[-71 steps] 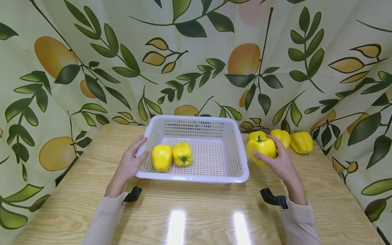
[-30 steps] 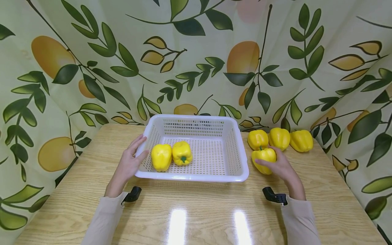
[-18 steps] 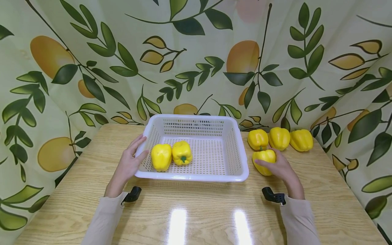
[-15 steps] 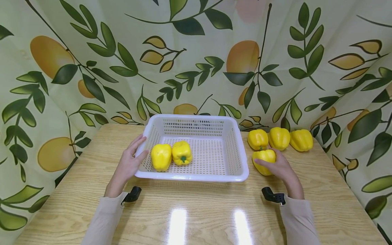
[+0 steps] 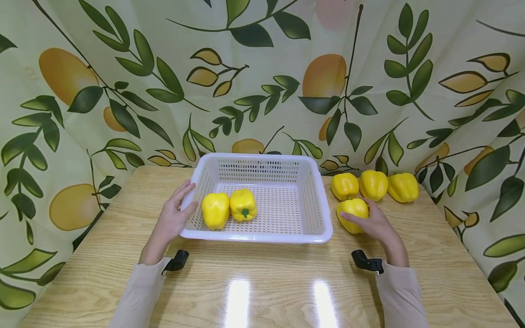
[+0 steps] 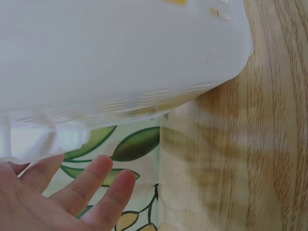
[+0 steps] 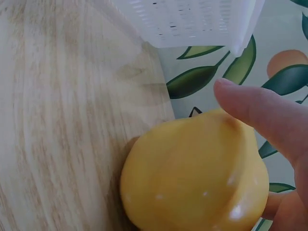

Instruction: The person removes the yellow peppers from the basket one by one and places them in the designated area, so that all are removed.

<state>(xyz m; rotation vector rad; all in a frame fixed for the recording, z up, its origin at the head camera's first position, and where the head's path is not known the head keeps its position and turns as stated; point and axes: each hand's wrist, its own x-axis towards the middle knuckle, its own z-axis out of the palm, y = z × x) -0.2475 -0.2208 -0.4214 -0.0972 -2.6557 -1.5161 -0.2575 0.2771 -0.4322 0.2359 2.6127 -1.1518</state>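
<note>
On the right side of the table, my right hand (image 5: pixel 376 224) holds a yellow bell pepper (image 5: pixel 352 214), thumb on the near side and fingers behind. The same bell pepper (image 7: pixel 192 178) fills the lower part of the right wrist view, close over the wood, with the thumb (image 7: pixel 260 106) at its upper side. My left hand (image 5: pixel 172 218) rests at the left rim of a white perforated plastic basket (image 5: pixel 258 238). Its fingers (image 6: pixel 113 195) look straight beside the basket's outer wall in the left wrist view. Two yellow bell peppers (image 5: pixel 216 210) lie inside the basket, toward its left.
Three more yellow bell peppers (image 5: pixel 373 185) stand in a row at the back right of the wooden table (image 5: pixel 279 282), just behind the held one. A curtain (image 5: pixel 262 82) printed with leaves and fruit hangs behind the table and along both sides.
Since the earliest frame, my right hand has brought its bell pepper down and nearer, in front of the row. Lately it has shifted slightly back. The left hand and basket have stayed put.
</note>
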